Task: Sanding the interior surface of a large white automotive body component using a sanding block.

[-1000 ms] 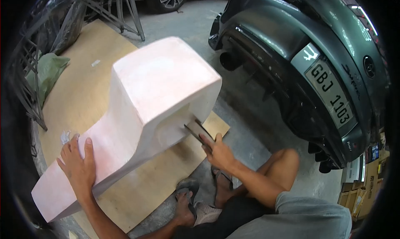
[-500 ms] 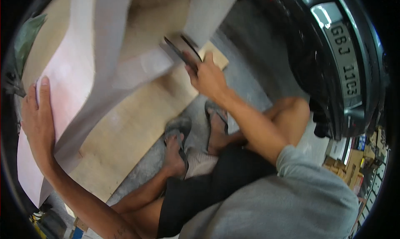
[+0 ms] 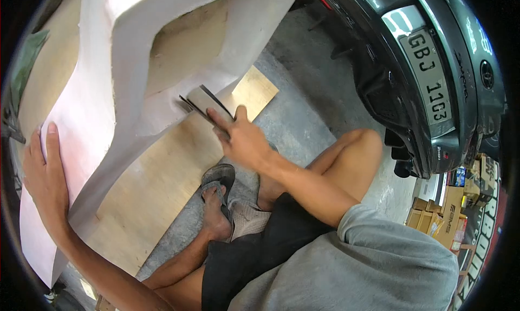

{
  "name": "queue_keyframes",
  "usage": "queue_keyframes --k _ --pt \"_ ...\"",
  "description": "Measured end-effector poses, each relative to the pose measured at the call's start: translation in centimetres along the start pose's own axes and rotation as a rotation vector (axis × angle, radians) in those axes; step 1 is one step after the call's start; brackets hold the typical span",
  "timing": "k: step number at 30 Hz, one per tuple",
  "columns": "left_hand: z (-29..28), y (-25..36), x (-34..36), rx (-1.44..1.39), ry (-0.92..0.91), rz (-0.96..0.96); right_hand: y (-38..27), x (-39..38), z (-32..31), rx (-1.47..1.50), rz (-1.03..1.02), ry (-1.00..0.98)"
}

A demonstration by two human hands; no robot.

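Observation:
A large molded panel (image 3: 95,102), white with pinkish patches and shaped like a car bumper with a big opening, fills the left side. My left hand (image 3: 46,178) lies flat on its outer face near the left edge, fingers stretched out. In my right hand (image 3: 246,143) is a sanding block (image 3: 203,102), a pale block with dark sheet edges along its sides. The block is at the lower rim of the panel's opening; whether it touches the surface I cannot tell.
Under the panel lies a plywood board (image 3: 157,186) on the grey concrete floor (image 3: 300,108). A dark car's rear end (image 3: 374,56) stands close on the right. Cardboard boxes (image 3: 452,202) are stacked behind it. My sandaled foot (image 3: 216,202) rests beside the board.
My right hand has moved toward me with the sanding block, along the panel's lower rim. My left hand stays on the panel. The whole view has shifted slightly.

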State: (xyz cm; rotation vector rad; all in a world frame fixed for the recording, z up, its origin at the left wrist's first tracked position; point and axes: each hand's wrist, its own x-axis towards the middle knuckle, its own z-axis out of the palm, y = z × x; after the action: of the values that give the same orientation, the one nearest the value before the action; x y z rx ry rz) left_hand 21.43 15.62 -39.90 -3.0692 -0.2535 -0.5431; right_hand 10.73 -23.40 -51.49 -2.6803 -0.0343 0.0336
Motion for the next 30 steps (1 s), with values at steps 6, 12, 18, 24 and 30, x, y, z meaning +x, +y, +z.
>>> queue_keyframes --k 6,12,18,24,30 --pt "-0.2 -0.4 0.3 -0.084 -0.003 0.003 -1.2 0.1 0.3 0.007 0.121 0.081" --pt "0.2 -0.6 0.3 -0.09 0.055 0.036 0.2 2.3 0.2 0.03 0.245 0.183" --pt "-1.2 0.8 0.1 -0.167 -0.019 0.033 0.9 1.9 -0.5 -0.017 0.198 0.056" --pt "-0.9 -0.2 0.3 -0.136 -0.028 0.01 0.6 0.9 0.3 -0.077 0.075 -0.018" --pt "-1.2 0.3 0.4 -0.143 0.0 -0.01 -0.3 0.8 1.8 -0.009 0.153 0.07"
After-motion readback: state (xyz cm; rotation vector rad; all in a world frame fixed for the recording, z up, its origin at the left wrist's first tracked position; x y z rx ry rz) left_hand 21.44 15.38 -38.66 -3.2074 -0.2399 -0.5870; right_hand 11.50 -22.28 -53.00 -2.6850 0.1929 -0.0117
